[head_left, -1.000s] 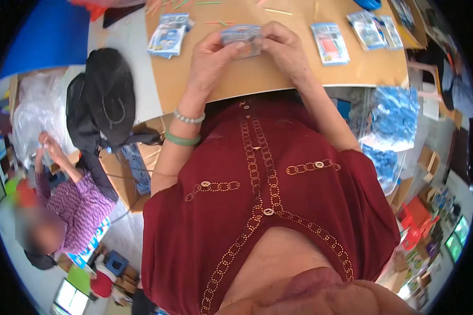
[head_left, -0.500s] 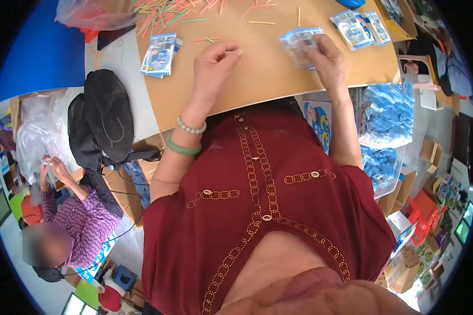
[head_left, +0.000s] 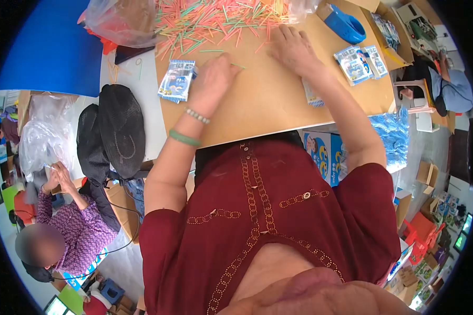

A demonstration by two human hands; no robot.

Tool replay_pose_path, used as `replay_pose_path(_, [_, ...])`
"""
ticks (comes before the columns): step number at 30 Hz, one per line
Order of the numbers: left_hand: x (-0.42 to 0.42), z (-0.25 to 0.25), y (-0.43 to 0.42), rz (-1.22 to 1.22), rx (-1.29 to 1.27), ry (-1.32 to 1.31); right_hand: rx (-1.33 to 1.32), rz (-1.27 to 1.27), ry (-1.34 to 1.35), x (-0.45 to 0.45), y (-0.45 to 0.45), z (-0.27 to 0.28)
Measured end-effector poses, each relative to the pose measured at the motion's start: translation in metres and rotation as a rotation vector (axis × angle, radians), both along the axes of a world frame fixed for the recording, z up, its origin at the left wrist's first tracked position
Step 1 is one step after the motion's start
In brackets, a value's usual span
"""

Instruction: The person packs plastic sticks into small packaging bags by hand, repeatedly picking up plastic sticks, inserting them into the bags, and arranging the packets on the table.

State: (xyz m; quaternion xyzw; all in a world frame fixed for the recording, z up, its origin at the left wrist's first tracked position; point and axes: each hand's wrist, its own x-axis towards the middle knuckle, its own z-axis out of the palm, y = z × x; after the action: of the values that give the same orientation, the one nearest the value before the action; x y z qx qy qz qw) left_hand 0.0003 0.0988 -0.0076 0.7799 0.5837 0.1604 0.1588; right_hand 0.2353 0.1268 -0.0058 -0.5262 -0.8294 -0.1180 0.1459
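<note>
My left hand (head_left: 211,84) rests low over the brown board (head_left: 257,107), its fingers curled in. A short green stick (head_left: 238,65) juts out at its fingertips. My right hand (head_left: 295,51) reaches forward with its fingers apart, at the near edge of the heap of coloured sticks (head_left: 223,23); nothing shows in it. Just left of my left hand lie blue-and-white packets (head_left: 176,81). Another packet (head_left: 313,94) lies partly hidden under my right forearm. More packets (head_left: 354,65) are at the board's right side.
A blue ring-shaped object (head_left: 345,25) sits at the back right, beside a box of packets (head_left: 386,31). A clear plastic bag (head_left: 123,21) lies back left. Black mesh bags (head_left: 121,131) are on the left. A co-worker (head_left: 76,231) sits far left.
My right hand has let go of its packet, which now lies on the board, and has moved forward to the sticks. My left hand has lowered towards the board. The view has tilted, showing more sticks.
</note>
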Motion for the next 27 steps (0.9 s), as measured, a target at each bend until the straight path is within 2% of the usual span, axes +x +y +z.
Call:
replay_pose_path(4, [0.032,-0.026,0.058,0.018,0.112,-0.033,0.195,0.12,-0.12,0.008,0.065,-0.005])
replay_pose_path(6, [0.044,-0.028,0.086,0.072,0.143,-0.021,0.036,0.124,-0.154,0.006,0.091,-0.008])
replay_pose_path(7, [0.048,-0.029,0.098,0.094,0.135,-0.115,-0.048,0.124,-0.171,0.005,0.102,-0.01])
replay_pose_path(9, [0.051,-0.03,0.111,0.137,0.113,-0.302,-0.078,0.092,-0.233,0.0,0.124,-0.017])
replay_pose_path(12, [0.044,-0.023,0.11,0.084,0.098,-0.3,-0.141,0.023,-0.347,-0.009,0.135,-0.024])
replay_pose_path(16, [0.029,-0.012,0.087,0.014,0.087,-0.313,-0.134,-0.063,-0.157,-0.01,0.134,-0.023])
replay_pose_path(19, [0.012,-0.008,0.061,-0.017,0.138,-0.372,0.292,0.077,-0.009,-0.005,0.134,-0.039])
replay_pose_path(20, [0.006,-0.008,0.053,-0.039,0.187,-0.424,0.306,0.08,-0.007,-0.01,0.133,-0.03])
replay_pose_path(23, [-0.011,-0.01,0.036,-0.043,0.221,-0.511,-0.176,-0.238,0.088,-0.022,0.122,-0.006])
replay_pose_path(24, [-0.016,-0.011,0.03,-0.031,0.196,-0.541,-0.173,-0.235,0.086,-0.026,0.115,0.002])
replay_pose_path(26, [-0.021,-0.007,0.023,-0.019,0.172,-0.575,-0.393,-0.082,0.644,-0.036,0.093,0.028])
replay_pose_path(27, [-0.024,-0.003,0.02,0.026,0.045,-0.7,-0.503,0.0,0.922,-0.04,0.086,0.033])
